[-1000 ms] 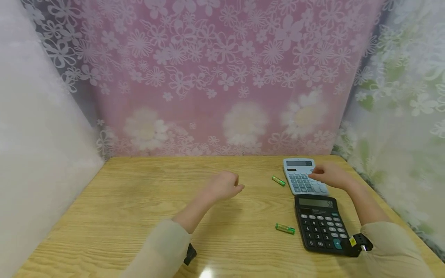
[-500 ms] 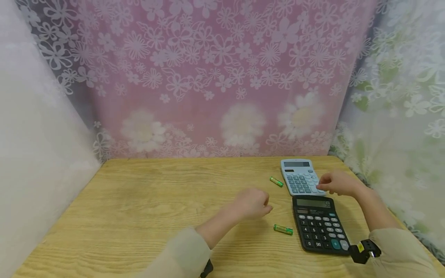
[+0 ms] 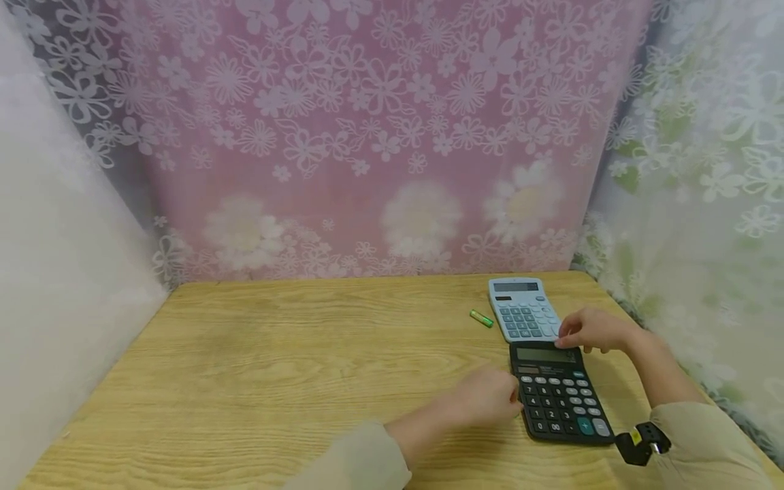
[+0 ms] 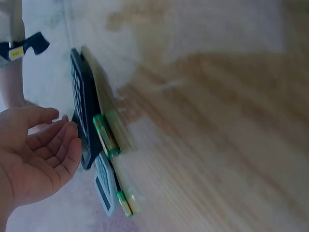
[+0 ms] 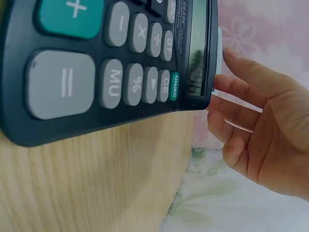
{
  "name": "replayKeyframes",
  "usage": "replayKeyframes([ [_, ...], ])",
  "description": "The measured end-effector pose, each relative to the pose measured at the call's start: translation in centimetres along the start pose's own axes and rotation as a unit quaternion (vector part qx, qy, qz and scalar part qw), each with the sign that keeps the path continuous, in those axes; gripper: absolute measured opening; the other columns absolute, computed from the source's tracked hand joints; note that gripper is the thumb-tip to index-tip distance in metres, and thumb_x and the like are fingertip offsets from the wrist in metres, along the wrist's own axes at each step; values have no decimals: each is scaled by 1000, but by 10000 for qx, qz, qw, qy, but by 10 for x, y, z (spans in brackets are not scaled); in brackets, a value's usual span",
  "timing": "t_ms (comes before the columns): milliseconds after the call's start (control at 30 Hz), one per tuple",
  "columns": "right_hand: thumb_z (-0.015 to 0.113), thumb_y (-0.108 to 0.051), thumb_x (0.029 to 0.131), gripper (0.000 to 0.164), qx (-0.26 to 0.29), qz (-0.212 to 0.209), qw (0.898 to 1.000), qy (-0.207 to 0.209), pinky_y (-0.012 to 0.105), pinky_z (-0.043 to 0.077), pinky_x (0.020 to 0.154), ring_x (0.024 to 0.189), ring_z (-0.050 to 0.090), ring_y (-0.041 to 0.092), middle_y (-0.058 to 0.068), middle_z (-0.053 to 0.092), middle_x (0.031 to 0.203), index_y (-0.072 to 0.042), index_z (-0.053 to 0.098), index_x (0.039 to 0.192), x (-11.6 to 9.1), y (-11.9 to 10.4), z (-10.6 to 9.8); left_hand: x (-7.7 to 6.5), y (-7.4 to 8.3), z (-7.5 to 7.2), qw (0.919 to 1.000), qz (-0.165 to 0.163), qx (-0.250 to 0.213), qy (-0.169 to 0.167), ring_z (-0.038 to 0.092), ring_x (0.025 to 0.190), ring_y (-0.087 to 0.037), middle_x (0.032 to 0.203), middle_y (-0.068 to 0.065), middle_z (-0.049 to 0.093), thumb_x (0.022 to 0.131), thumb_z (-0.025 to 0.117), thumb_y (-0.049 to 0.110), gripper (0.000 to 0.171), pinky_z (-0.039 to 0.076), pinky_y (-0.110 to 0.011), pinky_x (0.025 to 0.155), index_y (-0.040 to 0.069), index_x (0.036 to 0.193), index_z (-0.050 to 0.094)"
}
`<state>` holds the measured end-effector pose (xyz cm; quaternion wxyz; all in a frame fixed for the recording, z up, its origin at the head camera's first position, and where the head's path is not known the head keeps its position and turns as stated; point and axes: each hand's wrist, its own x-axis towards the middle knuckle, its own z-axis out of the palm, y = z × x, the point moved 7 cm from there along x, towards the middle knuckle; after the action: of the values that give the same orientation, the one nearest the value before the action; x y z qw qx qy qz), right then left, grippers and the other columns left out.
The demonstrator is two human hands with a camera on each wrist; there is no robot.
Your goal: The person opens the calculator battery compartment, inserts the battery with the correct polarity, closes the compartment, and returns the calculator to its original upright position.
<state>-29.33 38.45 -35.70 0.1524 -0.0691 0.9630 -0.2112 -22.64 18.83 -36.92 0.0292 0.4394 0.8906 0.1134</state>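
Observation:
The black calculator [image 3: 554,401] lies on the wooden table with its display towards the far side. My right hand [image 3: 597,330] is at its far right corner, fingertips right at the top edge; in the right wrist view the right hand [image 5: 265,116] has its fingers loosely bent and the thumb apart from them. My left hand [image 3: 484,398], blurred, hovers by the calculator's left edge. In the left wrist view the left hand [image 4: 41,154] is loosely curled with nothing in it. A green battery [image 4: 106,136] lies along the black calculator, hidden behind the left hand in the head view.
A light blue calculator [image 3: 519,309] lies just beyond the black one, nearly touching it. Another green battery [image 3: 481,318] lies to its left. Floral curtains [image 3: 367,136] hang behind and beside the table [image 3: 275,354].
My left hand has moved right and nearer, up to the black calculator's left side, covering the near battery. My right hand has come from over the blue calculator to the black one's top edge.

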Motion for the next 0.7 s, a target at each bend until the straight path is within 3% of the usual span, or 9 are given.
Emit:
replayKeyframes([
  [167, 66, -28, 86, 31, 207, 47, 9997, -126, 35, 41, 51, 68, 54, 22, 3, 60, 84, -3, 64, 104, -2, 6, 5, -2, 14, 10, 9994, -148, -216, -240, 38, 46, -2, 51, 11, 43, 86, 64, 24, 25, 31, -15, 43, 17, 62, 58],
  [267, 66, -26, 86, 30, 309, 109, 9993, -167, 34, 40, 50, 68, 52, 22, 2, 58, 81, -3, 64, 104, -3, 10, 7, -3, 16, 14, 9973, -413, -524, -298, 39, 44, -3, 51, 10, 45, 84, 64, 22, 26, 32, -16, 41, 15, 60, 59],
  [400, 66, -25, 86, 29, 441, 76, 9989, -159, 34, 42, 50, 67, 51, 22, 3, 56, 77, -2, 63, 103, -2, 11, 9, -1, 17, 19, 9904, -854, -980, -475, 45, 50, -3, 59, 10, 51, 84, 64, 24, 19, 36, -18, 45, 14, 68, 65],
  [700, 65, -19, 87, 34, 734, 47, 9971, -217, 35, 46, 50, 60, 51, 20, 6, 56, 83, 6, 60, 109, -1, 11, 14, 1, 20, 29, 9795, -1128, -1494, -746, 47, 50, -7, 62, 4, 54, 88, 61, 28, 26, 37, -20, 44, 7, 73, 65],
])
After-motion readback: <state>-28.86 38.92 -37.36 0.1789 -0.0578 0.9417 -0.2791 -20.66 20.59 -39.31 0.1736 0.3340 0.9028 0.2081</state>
